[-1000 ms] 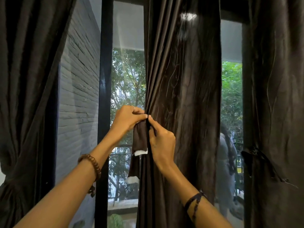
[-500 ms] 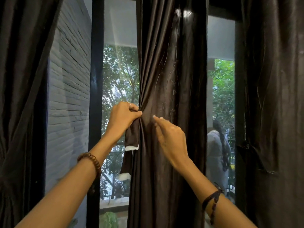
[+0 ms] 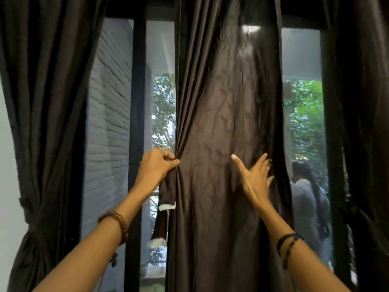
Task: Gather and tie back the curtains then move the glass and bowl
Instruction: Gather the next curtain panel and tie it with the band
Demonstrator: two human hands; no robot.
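Here, a dark brown, satiny, creased middle curtain (image 3: 227, 127) hangs in long folds before a window. The left hand (image 3: 154, 168) pinches its left edge together with a matching fabric tie-back strip (image 3: 167, 191) ending in frayed white. The right hand (image 3: 255, 175) lies spread and released against its right side.
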